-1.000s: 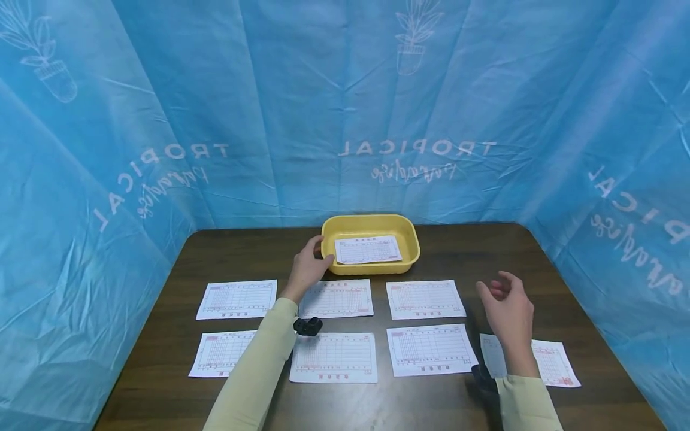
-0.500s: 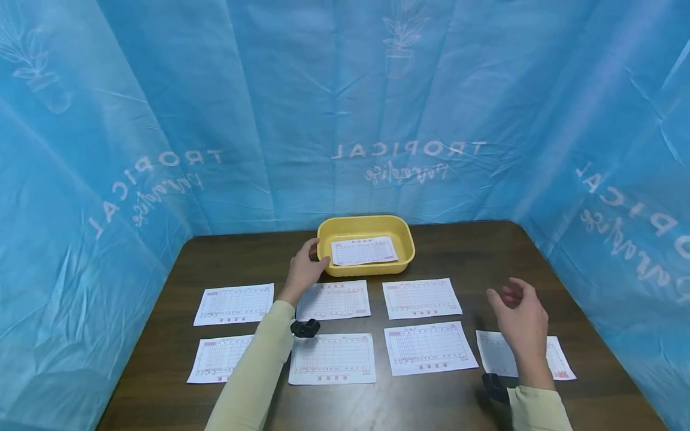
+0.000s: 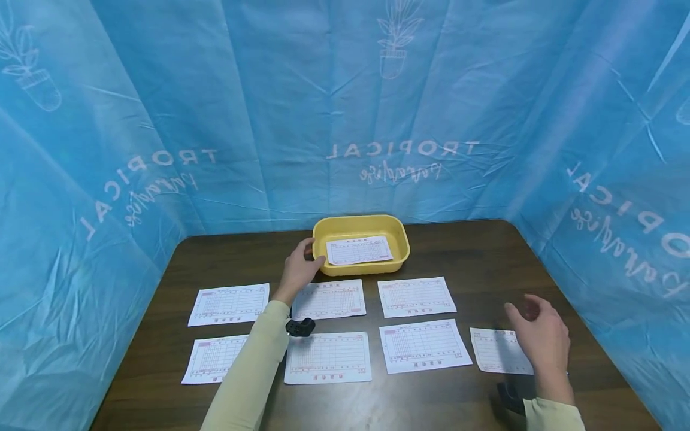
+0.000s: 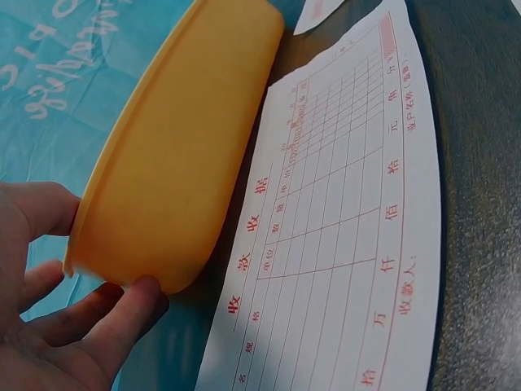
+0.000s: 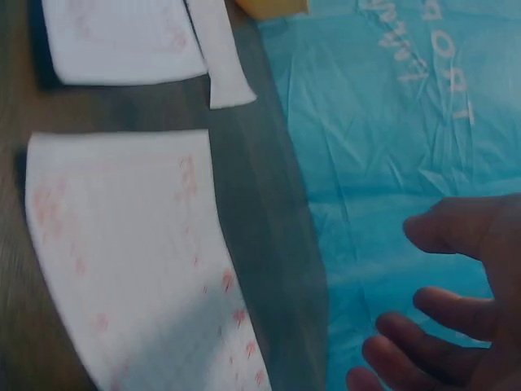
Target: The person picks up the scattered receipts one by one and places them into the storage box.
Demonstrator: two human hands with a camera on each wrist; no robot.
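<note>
My left hand [image 3: 299, 267] holds the left end of a yellow plastic basin [image 3: 401, 239], thumb at its front side and fingers at the rim. In the left wrist view, the thumb tip [image 4: 145, 287] touches the basin wall [image 4: 183, 155]. A printed receipt slip [image 3: 360, 250] lies inside the basin. Over the right side of the table, my right hand [image 3: 544, 344] hovers with loosely bent fingers and holds nothing. Below it is another receipt slip [image 3: 496, 350], partly hidden by the hand and shaded by it. Several receipt slips [image 3: 329, 299] lie in two rows in front of the basin.
The dark wooden table [image 3: 463, 251] has rounded far corners. A blue printed curtain [image 3: 291, 120] surrounds its back and sides. Dark wrist cameras [image 3: 300, 327] sit at both cuffs. My left sleeve [image 3: 253, 371] covers part of the near left slip [image 3: 212, 359].
My right hand has moved right and back toward me over the rightmost slip, baring more of its left part. The left hand stays at the basin. The head view has shifted slightly right.
</note>
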